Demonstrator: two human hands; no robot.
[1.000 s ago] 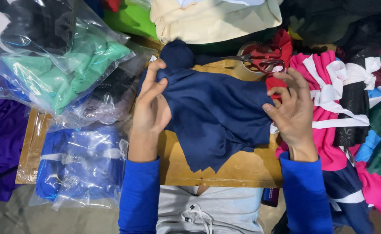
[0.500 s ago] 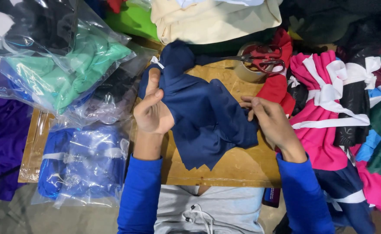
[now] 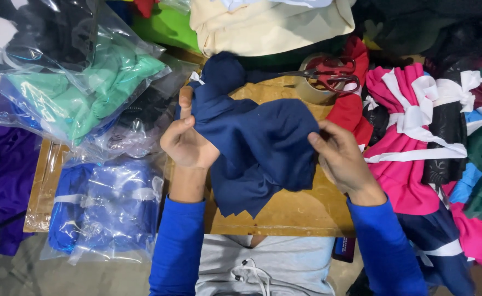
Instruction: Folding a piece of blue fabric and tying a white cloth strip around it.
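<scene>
This looked like a garment packing or sorting workroom. A small wooden desk (image 3: pixel 285 214) stood crowded on every side with clothing. To one side lay clear plastic bags holding folded green fabric (image 3: pixel 82 93) and folded blue fabric (image 3: pixel 103 208), sealed and stacked. On the other side sat bundles of pink cloth tied with white fabric strips (image 3: pixel 411 126). A roll of clear packing tape (image 3: pixel 312 87) rested at the desk's far edge with red-handled scissors (image 3: pixel 328 74) lying on top, beside a cream-coloured folded garment (image 3: pixel 268 24).
</scene>
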